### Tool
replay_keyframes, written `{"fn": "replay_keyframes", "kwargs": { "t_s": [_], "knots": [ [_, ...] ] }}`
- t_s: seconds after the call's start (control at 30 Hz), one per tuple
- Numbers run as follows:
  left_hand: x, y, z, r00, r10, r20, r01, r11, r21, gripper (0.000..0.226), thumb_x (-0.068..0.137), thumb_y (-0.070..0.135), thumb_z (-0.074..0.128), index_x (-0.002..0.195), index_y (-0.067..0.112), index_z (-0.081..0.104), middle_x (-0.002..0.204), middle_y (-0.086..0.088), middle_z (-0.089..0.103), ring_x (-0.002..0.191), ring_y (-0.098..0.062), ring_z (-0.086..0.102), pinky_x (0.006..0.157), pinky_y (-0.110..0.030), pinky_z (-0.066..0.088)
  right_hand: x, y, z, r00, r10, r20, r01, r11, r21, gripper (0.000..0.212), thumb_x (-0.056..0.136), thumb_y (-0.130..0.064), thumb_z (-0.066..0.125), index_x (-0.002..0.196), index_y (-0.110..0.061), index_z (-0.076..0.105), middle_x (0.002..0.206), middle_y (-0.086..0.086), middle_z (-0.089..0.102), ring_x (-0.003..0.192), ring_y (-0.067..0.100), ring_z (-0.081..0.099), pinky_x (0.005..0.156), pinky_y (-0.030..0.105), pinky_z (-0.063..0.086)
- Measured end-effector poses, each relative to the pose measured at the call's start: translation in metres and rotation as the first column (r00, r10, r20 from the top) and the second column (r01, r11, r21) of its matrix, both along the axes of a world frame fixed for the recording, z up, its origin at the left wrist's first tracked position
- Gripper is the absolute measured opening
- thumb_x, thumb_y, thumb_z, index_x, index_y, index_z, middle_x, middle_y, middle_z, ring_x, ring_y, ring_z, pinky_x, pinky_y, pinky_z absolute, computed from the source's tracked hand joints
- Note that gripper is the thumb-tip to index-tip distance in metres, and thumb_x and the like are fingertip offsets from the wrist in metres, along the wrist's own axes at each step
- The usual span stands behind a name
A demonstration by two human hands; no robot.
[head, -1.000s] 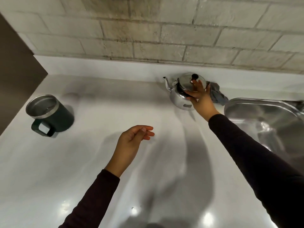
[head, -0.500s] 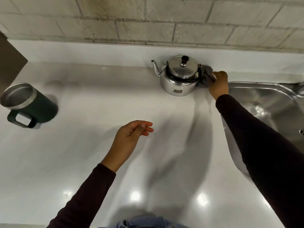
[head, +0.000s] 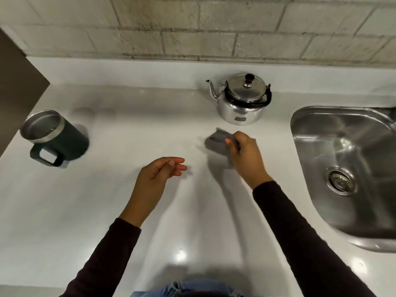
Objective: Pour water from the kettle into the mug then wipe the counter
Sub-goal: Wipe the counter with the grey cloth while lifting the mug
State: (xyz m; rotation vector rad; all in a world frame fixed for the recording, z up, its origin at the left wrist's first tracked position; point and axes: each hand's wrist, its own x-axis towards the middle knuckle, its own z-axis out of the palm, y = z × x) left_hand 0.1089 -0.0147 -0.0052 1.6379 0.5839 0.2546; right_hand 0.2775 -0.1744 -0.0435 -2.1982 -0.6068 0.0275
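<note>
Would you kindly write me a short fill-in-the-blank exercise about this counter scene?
1. The right hand holds a grey ____.
2. The kettle stands with its spout toward the ____ side of the picture.
3. The left hand holds ____.
4. The sink lies on the opposite side of the kettle from the dark green ____.

Missing words: cloth; left; nothing; mug

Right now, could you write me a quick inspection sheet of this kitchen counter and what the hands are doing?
Surface: white counter, glossy, no puddle visible.
Job's things: kettle upright near the wall, lid on; mug far left, handle toward the viewer; grey cloth, blurred, in front of the kettle.
Clutter: nothing seen.
Hands: right hand grips the cloth; left hand empty, fingers loosely curled above the counter.
Cables: nothing seen.
Surroundings: steel sink at right, tiled wall behind, dark panel at left.
</note>
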Motion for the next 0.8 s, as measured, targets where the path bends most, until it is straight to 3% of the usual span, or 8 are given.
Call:
{"fn": "replay_keyframes", "kwargs": {
  "t_s": [0.03,0.17,0.27,0.43,0.53,0.63,0.7,0.8],
  "knots": [
    [-0.005,0.004,0.001,1.0,0.011,0.0,-0.011,1.0,-0.001,0.029,0.095,0.016,0.043,0.09,0.025,0.07,0.08,0.01,0.075,0.078,-0.008,0.068,0.08,-0.018,0.053,-0.017,0.007,0.005,0.998,0.025,-0.062,-0.021,0.998,0.067,0.025,0.092,-0.015,0.052,0.069,-0.019,0.042,0.061,-0.004,0.048,0.058,0.004,0.047,0.054,0.014,0.032],
    [-0.039,0.043,0.006,0.998,0.065,0.009,-0.065,0.998,0.005,0.029,0.095,0.017,0.042,0.093,0.025,0.069,0.088,0.005,0.075,0.08,-0.009,0.068,0.083,-0.021,0.053,-0.072,0.056,0.027,0.966,0.064,-0.25,0.011,0.958,0.287,0.032,0.095,-0.018,0.048,0.068,-0.029,0.035,0.063,-0.012,0.045,0.056,-0.01,0.048,0.052,0.006,0.036],
    [-0.069,0.082,0.01,0.995,0.097,0.021,-0.097,0.995,0.014,0.028,0.095,0.019,0.042,0.093,0.025,0.069,0.09,0.005,0.075,0.084,-0.012,0.069,0.082,-0.021,0.053,-0.096,0.099,0.05,0.917,0.135,-0.376,0.063,0.881,0.469,0.027,0.096,-0.02,0.047,0.071,-0.023,0.04,0.068,-0.006,0.049,0.06,-0.005,0.047,0.058,0.009,0.041],
    [-0.116,0.159,0.017,0.987,0.155,0.031,-0.156,0.987,0.031,0.026,0.095,0.023,0.042,0.092,0.026,0.067,0.093,0.004,0.072,0.082,-0.004,0.068,0.075,-0.012,0.05,-0.121,0.175,0.066,0.774,0.277,-0.569,0.222,0.722,0.655,0.02,0.097,-0.026,0.046,0.079,-0.017,0.047,0.084,0.006,0.055,0.086,0.021,0.053,0.08,0.036,0.045],
    [-0.135,0.198,0.014,0.977,0.2,0.069,-0.201,0.979,0.018,0.026,0.095,0.021,0.041,0.097,0.02,0.067,0.093,0.001,0.071,0.078,0.001,0.067,0.069,-0.006,0.049,-0.128,0.21,0.05,0.821,0.079,-0.565,0.226,0.864,0.45,0.01,0.095,-0.023,0.05,0.095,-0.013,0.048,0.1,0.013,0.062,0.089,0.021,0.055,0.084,0.039,0.047],
    [-0.144,0.227,0.003,0.949,0.302,0.095,-0.304,0.953,0.006,0.021,0.094,0.016,0.045,0.1,0.015,0.065,0.095,-0.001,0.069,0.082,-0.007,0.065,0.078,-0.016,0.05,-0.143,0.228,0.023,0.915,-0.078,-0.395,0.126,0.987,0.097,0.048,0.09,-0.016,0.054,0.134,-0.011,0.036,0.135,0.011,0.05,0.111,0.017,0.051,0.096,0.027,0.039],
    [-0.142,0.246,-0.006,0.907,0.417,0.062,-0.419,0.908,0.017,0.018,0.091,0.013,0.05,0.104,0.013,0.061,0.102,-0.001,0.063,0.09,-0.013,0.061,0.085,-0.024,0.047,-0.157,0.242,0.005,0.971,-0.087,-0.222,0.077,0.996,-0.055,0.063,0.088,-0.026,0.057,0.142,-0.014,0.029,0.148,0.008,0.035,0.134,0.023,0.035,0.114,0.042,0.025],
    [-0.131,0.266,-0.017,0.878,0.47,-0.095,-0.468,0.883,0.046,0.026,0.087,0.022,0.056,0.112,0.013,0.056,0.11,0.001,0.056,0.098,-0.015,0.052,0.08,-0.022,0.043,-0.177,0.268,-0.021,0.995,0.005,-0.1,-0.046,0.912,-0.408,0.079,0.085,-0.058,0.046,0.148,-0.023,0.014,0.159,0.011,0.007,0.145,0.035,0.002,0.114,0.062,0.003]
  ]
}}
